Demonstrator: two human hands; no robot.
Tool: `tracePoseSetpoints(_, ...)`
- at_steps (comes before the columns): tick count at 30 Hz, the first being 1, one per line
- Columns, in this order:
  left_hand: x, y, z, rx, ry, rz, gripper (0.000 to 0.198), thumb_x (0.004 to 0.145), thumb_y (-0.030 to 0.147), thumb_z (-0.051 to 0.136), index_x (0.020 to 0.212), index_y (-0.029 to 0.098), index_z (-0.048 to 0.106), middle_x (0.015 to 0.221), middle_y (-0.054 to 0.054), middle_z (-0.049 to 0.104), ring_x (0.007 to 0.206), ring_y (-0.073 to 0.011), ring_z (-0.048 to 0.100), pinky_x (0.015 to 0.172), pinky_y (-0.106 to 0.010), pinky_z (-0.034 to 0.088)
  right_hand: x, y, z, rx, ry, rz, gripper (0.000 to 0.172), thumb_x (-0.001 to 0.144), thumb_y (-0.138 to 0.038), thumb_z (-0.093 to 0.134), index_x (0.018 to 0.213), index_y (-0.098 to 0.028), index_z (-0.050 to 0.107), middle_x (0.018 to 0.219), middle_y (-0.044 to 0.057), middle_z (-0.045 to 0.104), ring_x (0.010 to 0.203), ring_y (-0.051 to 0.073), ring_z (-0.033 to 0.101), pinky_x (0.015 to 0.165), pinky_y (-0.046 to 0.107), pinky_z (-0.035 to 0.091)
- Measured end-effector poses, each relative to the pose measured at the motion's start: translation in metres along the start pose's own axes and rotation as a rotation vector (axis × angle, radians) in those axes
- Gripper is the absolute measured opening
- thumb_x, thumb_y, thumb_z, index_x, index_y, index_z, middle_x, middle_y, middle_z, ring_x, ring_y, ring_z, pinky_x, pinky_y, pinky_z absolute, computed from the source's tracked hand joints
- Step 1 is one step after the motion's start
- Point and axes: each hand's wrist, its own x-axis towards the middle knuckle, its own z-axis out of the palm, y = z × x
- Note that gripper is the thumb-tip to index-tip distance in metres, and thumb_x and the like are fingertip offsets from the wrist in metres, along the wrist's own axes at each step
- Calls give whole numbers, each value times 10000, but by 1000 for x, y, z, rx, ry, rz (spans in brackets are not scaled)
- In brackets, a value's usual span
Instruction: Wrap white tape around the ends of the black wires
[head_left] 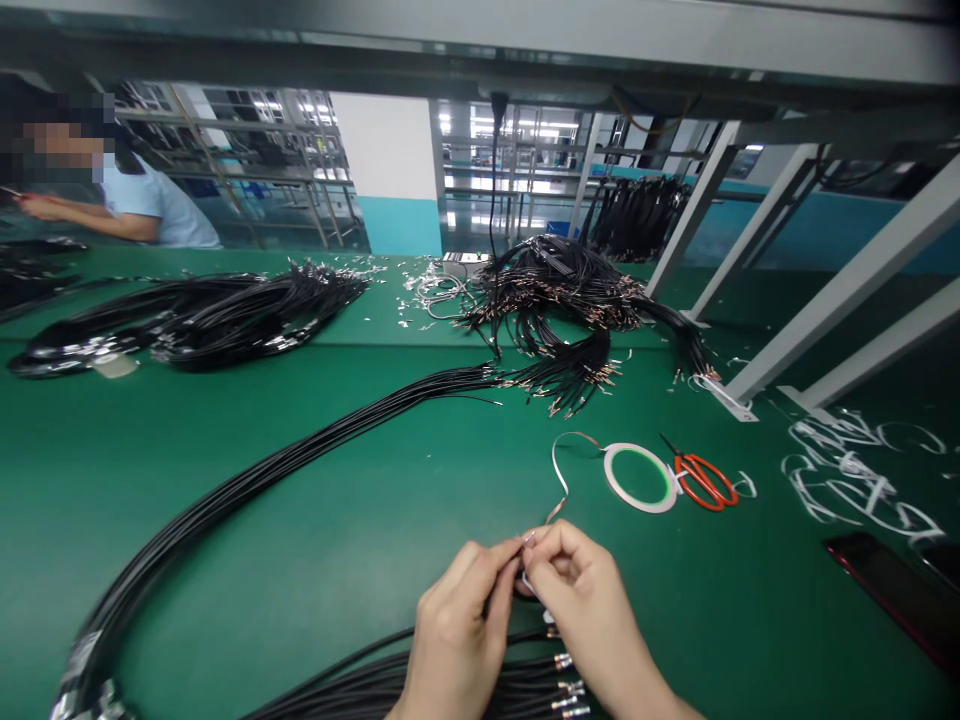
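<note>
Low in the middle, my left hand (461,625) is closed, thumb and fingers pinching what looks like the end of a black cable. Against its fingertips is my right hand (589,605), also closed, pinching a thin strip of tape (561,478). That strip, white with coppery parts, curls back to a flat tape roll (609,478) lying on the green table. The fingers hide just how tape and cable meet. Under both hands runs a bundle of black cables (337,685) with shiny metal ends pointing right.
Orange-handled scissors (705,482) lie beside the roll. White tape scraps (855,470) and a dark phone (892,590) are at right. A long cable bundle (247,480) curves across the left. Cable piles (562,280) lie behind, near metal posts (840,290). Another person (161,205) sits far left.
</note>
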Motion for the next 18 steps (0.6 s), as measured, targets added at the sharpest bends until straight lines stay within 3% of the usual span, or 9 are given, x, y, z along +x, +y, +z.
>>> tracePoseSetpoints(18, -1, -3, 2, 6, -15, -30, 278, 876, 112, 506, 1113, 242, 570, 898, -4, 620, 795, -94, 620, 718, -178, 503, 1, -1, 0, -5, -23, 1, 211, 816, -258, 600, 673, -155, 485, 832, 54, 612, 728, 157, 586, 673, 273, 460)
